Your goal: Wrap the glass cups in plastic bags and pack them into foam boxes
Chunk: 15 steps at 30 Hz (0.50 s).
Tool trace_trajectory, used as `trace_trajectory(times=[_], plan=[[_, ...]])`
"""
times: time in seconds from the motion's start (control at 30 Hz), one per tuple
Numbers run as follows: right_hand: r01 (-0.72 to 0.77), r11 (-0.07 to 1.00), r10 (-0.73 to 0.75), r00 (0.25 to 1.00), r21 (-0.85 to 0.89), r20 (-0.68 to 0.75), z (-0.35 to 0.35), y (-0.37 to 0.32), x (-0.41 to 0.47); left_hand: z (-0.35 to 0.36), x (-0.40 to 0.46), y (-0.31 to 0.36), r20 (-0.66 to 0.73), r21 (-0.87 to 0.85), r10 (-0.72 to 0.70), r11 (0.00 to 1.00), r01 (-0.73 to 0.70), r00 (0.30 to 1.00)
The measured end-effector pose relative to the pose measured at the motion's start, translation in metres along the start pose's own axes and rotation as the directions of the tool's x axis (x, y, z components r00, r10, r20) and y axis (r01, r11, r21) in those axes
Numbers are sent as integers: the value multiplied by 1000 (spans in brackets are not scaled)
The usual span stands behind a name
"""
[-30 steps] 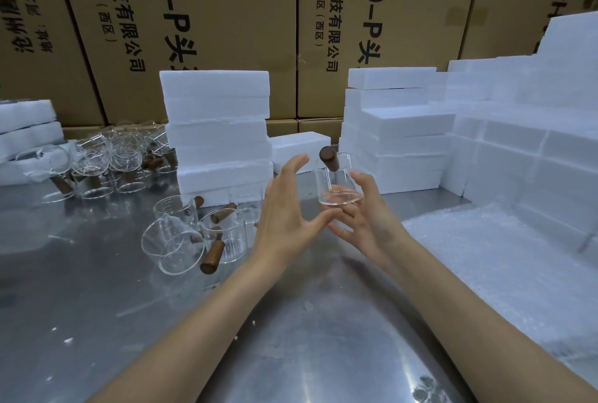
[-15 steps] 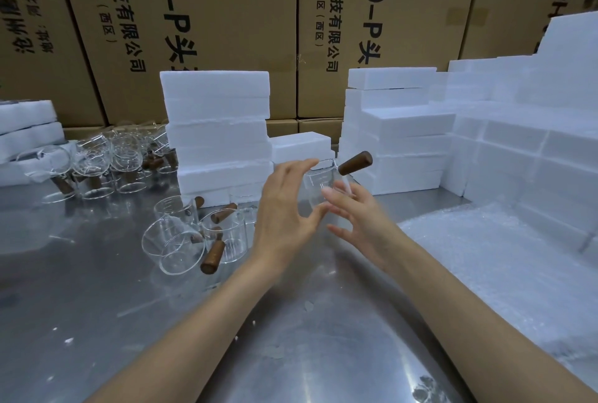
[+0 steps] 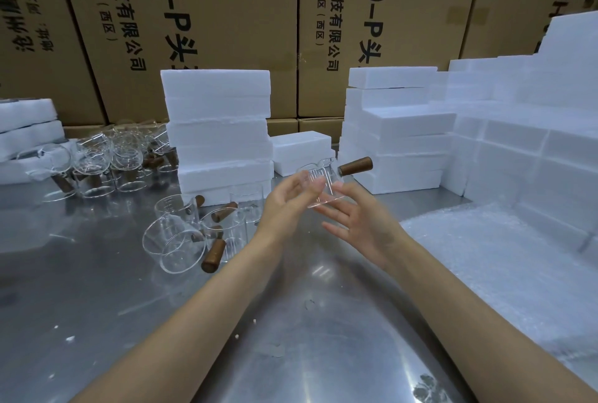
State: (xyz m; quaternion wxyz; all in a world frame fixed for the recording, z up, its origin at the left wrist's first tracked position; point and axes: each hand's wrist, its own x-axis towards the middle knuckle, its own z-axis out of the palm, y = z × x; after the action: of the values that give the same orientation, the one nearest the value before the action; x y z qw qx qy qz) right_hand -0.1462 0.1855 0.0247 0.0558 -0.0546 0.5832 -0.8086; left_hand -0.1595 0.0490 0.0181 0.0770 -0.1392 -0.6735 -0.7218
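A clear glass cup point(image 3: 323, 183) with a brown wooden handle point(image 3: 356, 165) is held in the air over the steel table point(image 3: 97, 299). It is tilted, and the handle points to the right. My left hand point(image 3: 289, 205) grips the cup's left side between thumb and fingers. My right hand point(image 3: 359, 223) lies under the base with straight fingers touching it. Several more glass cups point(image 3: 181, 234) lie loose on the table to the left of my hands. White foam boxes point(image 3: 220, 130) stand stacked behind them.
A second pile of glass cups point(image 3: 97, 163) sits at the far left. More foam stacks point(image 3: 398, 130) and a foam wall point(image 3: 534, 143) fill the right. Bubbled plastic sheeting point(image 3: 501, 260) lies at the right. Brown cartons point(image 3: 226, 14) stand behind.
The cup has been turned in my hands: its handle swung from pointing up to pointing right. My left hand has closed onto the cup, and my right fingers have slid under its base.
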Motion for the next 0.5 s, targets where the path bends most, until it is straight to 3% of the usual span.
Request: trace_trajectory(times=[0.1,0.27,0.5], plan=[[29,999,-30,997,-20,-69,-2,-1,2,-2,2,-4,-22,-20,11,1000,-11,1000],[88,990,-122,918,-106,-377,-9,-2,5,-6,2,-16,2,30,29,999,-29,1000],[9,977,-110,877,-212,-468,-16,5,13,-5,3,-26,33,230,72,970,-77,997]])
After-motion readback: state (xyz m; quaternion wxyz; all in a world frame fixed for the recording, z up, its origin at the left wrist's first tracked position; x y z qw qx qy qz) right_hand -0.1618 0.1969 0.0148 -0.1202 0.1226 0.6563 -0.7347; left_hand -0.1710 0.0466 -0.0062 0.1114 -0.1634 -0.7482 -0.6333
